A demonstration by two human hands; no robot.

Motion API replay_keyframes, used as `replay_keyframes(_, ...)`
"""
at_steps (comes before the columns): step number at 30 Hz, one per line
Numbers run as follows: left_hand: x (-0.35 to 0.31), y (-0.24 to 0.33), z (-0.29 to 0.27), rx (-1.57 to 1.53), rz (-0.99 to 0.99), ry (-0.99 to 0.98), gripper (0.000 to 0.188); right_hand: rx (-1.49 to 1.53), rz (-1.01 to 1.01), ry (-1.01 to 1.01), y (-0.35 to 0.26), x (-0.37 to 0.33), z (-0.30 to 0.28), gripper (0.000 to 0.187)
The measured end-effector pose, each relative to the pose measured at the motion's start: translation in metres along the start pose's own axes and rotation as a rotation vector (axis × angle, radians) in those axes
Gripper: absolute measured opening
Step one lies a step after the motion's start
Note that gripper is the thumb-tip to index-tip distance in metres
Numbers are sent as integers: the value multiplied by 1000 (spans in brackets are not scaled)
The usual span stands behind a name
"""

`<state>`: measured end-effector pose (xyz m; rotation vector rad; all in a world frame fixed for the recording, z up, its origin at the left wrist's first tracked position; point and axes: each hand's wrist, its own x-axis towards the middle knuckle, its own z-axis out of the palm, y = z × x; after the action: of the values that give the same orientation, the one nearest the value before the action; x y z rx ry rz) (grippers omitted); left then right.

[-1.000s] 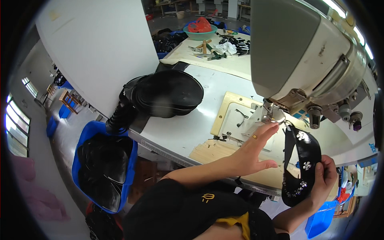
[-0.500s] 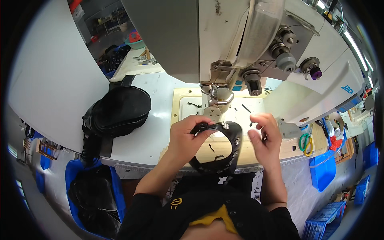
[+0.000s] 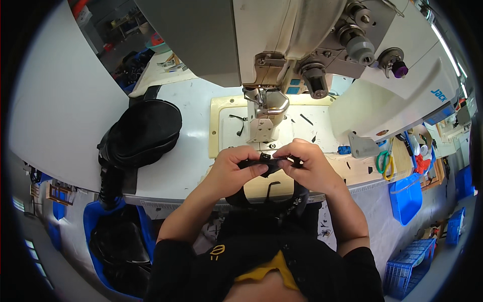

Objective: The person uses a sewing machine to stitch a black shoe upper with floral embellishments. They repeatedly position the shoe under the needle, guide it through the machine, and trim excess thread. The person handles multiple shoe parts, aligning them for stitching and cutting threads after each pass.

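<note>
Both my hands grip a curved black shoe-upper piece (image 3: 271,166) in front of the sewing machine's presser foot (image 3: 264,126). My left hand (image 3: 235,163) pinches its left end between thumb and fingers. Close beside it, my right hand (image 3: 307,163) pinches the right end. The rest of the black piece hangs down below my hands over the table edge toward my lap. The hands sit just short of the cream template plate (image 3: 224,128) under the machine head.
A large white sewing machine head (image 3: 312,45) overhangs the white table (image 3: 193,151). A stack of black pieces (image 3: 143,131) lies at the left. Green-handled scissors (image 3: 385,163) lie at the right. Blue bins stand lower left (image 3: 93,221) and right (image 3: 405,196).
My hands have drawn together. The black piece, spread wide half a second ago, is now bunched between both hands nearer the presser foot. My view has shifted right over the machine.
</note>
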<state>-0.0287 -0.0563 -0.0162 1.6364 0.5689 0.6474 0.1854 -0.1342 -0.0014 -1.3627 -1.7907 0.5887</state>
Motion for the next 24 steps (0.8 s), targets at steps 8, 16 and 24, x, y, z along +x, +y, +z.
replay_keyframes(8, -2, 10, -2, 645, 639, 188, 25, -463, -339, 183, -17, 1, -16, 42)
replay_keyframes(16, 9, 25, 8, 584, 384, 46, 18, -239, -428, 11, -36, 12, -14, 41)
replay_keyframes(24, -1, 26, 16, 612, 257, 60, 26, -126, -236, -66, -18, 3, -17, 20)
